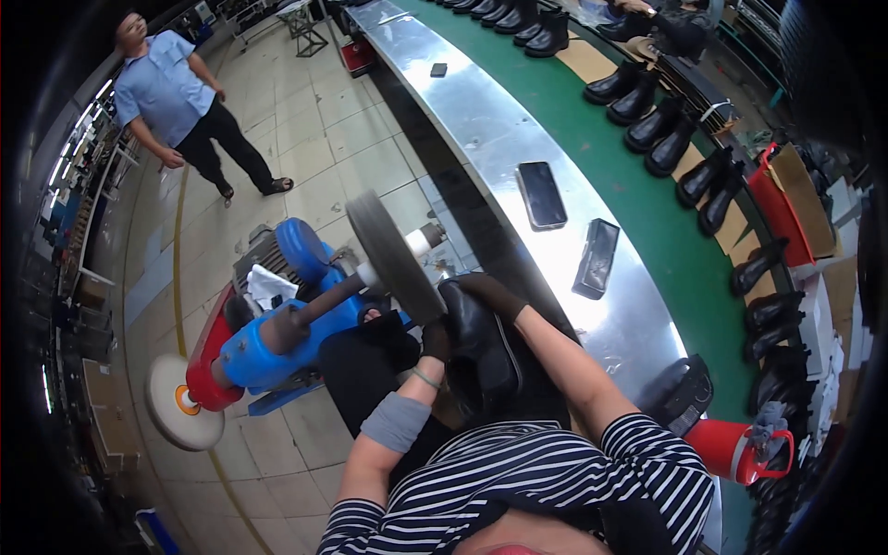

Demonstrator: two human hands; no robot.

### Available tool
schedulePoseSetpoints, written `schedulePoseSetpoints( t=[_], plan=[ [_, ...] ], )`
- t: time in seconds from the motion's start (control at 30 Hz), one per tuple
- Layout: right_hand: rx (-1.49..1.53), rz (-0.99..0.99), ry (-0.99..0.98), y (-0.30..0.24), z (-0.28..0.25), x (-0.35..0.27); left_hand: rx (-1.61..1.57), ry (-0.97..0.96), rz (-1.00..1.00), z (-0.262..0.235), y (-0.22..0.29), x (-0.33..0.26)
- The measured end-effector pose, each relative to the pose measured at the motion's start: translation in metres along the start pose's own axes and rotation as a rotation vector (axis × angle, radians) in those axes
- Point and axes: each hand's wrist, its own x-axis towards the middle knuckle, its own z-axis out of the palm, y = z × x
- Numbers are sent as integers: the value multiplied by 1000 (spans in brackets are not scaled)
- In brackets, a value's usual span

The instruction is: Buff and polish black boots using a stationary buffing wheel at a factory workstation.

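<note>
A black leather boot [474, 326] is held in front of me, over my lap. Its toe points away from me, close against the dark buffing wheel [393, 254], whose rim is blurred as if spinning. My right hand [493, 292], in a dark brown glove, wraps over the toe end from the right. On the other side my left hand [434, 340], also dark-gloved, grips the boot just below the wheel; its fingers are mostly hidden. Whether leather and wheel touch is hard to make out. The wheel sits on the shaft of a blue machine [287, 338].
A second, pale wheel [185, 402] is at the machine's left end. To my right runs a metal bench [555, 264] with a phone [541, 195], a dark box [598, 258] and a red jug [740, 451]. Boots [661, 134] line a green conveyor belt [546, 97]. A person [176, 102] stands at the far left.
</note>
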Motion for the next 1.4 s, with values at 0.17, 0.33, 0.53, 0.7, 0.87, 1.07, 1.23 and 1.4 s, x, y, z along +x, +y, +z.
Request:
schedulePoseSetpoints(
  t=[0.17, 0.33, 0.53, 0.7, 0.87, 1.07, 1.23, 1.4],
  plan=[
    [1374, 385, -213, 0, 13, 31, -332, -25, -38, -27, -18, 4],
    [1102, 365, -137, 19, 31, 59, -693, -77, -78, -21, -24, 2],
    [1207, 567, -422, 20, 29, 41, -1127, -114, -132, -11, -34, -15],
    [1557, 285, -530, -18, -6, 1, -1409, -183, -150, -4, -36, -15],
    [1603, 228, -352, -20, 4, 17, -1442, -213, -196, -16, -50, 9],
    [1304, 291, -115, 37, 28, 61, -1483, -184, -258, -23, -76, 10],
    [1100, 333, -217, 58, 66, 87, -1516, -130, -288, -47, -96, 2],
    [506, 107, -285, 72, 68, 90, -1545, -194, -304, -9, -108, -24]
  ],
)
